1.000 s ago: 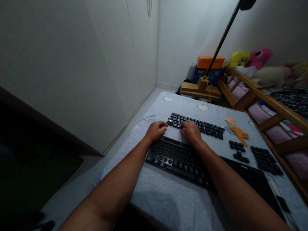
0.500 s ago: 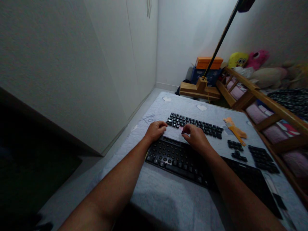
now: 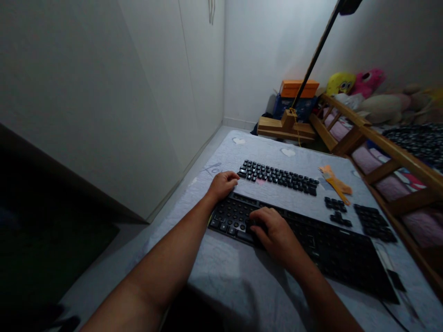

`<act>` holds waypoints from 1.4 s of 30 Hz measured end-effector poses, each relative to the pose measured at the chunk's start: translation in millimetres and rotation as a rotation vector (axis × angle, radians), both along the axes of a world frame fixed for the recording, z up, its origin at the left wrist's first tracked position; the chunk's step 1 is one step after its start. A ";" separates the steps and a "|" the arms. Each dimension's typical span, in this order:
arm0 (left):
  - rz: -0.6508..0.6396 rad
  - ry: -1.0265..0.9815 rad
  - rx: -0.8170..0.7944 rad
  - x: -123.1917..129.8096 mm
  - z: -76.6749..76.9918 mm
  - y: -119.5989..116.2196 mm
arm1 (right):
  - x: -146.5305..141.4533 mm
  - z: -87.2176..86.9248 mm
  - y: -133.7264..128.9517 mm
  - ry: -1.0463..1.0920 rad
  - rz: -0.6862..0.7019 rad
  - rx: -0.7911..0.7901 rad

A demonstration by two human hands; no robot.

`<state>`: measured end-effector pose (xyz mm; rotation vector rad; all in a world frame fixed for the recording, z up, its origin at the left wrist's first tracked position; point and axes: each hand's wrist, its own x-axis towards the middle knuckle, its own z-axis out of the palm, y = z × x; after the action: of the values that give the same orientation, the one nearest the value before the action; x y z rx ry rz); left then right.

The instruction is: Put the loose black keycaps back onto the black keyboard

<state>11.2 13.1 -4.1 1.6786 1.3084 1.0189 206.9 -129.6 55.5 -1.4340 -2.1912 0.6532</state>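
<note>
Over the keyboard [image 3: 332, 253], left half: my right hand [image 3: 272, 226] bends down, thumb and fingertips close together; I can't tell whether a key is between them. Pushing off-centre here could tilt a key and jam it.
Beyond the keyboard's far left corner: my left hand [image 3: 223, 184], loosely curled, well apart from my right; whether it grips anything, I can't tell. A careless flick of its fingers could nudge the nearest loose keys.
Bare sockets [image 3: 236, 217]: on the keyboard's left part, round and much alike, so I could easily mistake one for its neighbour. My right hand also hides some of them.
Loose keys [image 3: 280, 177]: laid in rows past the keyboard's far edge; one sweep of my sleeveless forearm could muddle their order.
Number-pad block [image 3: 375, 223]: beyond the keyboard's right end, with cable [image 3: 394, 316] nearby; a tug on that could drag the board.
Patterned cloth [image 3: 221, 267]: under the keyboard, looking soft, so a one-sided push might make the board rock or slide.
</note>
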 end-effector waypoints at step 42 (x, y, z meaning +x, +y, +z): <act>0.001 -0.001 0.018 -1.2 -0.4 -0.2 | -21.6 -21.0 -7.7 -0.057 0.004 0.154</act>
<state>9.9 12.9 -4.5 1.6908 1.3036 1.0346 185.3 -137.3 34.5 -1.3848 -2.2351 0.4387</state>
